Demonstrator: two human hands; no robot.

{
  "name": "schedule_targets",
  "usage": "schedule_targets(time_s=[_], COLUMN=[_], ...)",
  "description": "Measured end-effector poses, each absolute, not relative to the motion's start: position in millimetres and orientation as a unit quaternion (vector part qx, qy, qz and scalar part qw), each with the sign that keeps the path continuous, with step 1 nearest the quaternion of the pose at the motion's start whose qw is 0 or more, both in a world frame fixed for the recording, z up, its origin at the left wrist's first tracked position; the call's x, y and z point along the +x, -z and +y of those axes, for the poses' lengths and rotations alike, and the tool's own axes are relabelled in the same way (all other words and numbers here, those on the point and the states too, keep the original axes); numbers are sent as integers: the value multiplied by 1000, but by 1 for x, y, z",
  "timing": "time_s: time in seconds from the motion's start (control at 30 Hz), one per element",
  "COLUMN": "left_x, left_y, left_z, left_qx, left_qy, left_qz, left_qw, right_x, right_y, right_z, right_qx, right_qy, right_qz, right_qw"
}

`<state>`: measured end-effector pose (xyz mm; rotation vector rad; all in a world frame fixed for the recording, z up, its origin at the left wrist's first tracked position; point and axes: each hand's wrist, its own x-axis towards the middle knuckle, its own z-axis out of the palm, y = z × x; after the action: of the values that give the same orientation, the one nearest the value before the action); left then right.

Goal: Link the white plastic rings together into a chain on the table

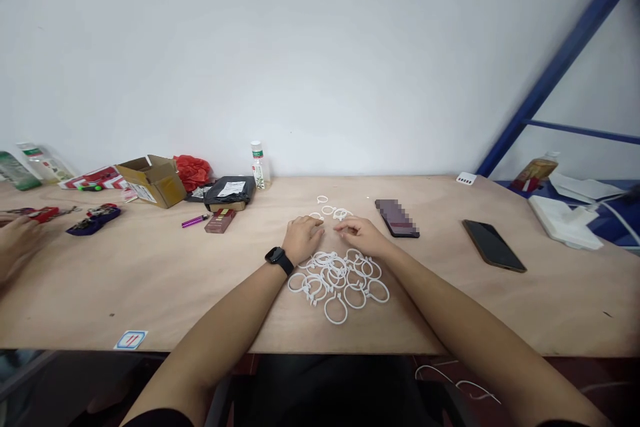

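Note:
On the wooden table, a heap of white plastic rings with small clasps lies between my forearms. Just beyond the heap, my left hand rests palm down with bent fingers, thumb a little apart. A black watch is on that wrist. My right hand faces it across a small gap, thumb and fingers slightly apart. Nothing shows in either hand. Behind the fingertips lie several more white rings, loose on the tabletop; part of this group is hidden by my hands.
Right of my hands lie a phone and a second dark phone, then a white power block. At left are a cigarette box, purple lighter, black package, open carton, bottle and another person's hand.

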<state>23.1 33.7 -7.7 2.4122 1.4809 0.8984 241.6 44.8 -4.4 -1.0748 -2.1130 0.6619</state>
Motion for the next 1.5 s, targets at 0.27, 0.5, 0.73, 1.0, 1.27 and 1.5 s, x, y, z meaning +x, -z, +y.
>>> schedule_targets(time_s=[0.27,0.5,0.73,1.0,1.27,1.5], left_x=[27,28,27,27,28,32], left_y=[2,1,-2,-1,-4,-4], left_z=[28,28,27,26,24,25], left_qx=[826,830,834,860,878,893], left_qy=[-309,-306,-314,-308,-292,-285], left_qz=[461,451,436,383,356,325], left_qw=[102,113,125,138,131,126], right_x=[237,235,229,234,232,229], right_y=[1,-3,-4,-3,-1,11], right_z=[33,29,26,30,30,40], right_qx=[-285,-311,-319,-395,-385,-376], right_qy=[-291,-296,-263,-243,-297,-453], right_qz=[-891,-881,-886,-822,-794,-701], right_qw=[203,199,209,331,364,402])
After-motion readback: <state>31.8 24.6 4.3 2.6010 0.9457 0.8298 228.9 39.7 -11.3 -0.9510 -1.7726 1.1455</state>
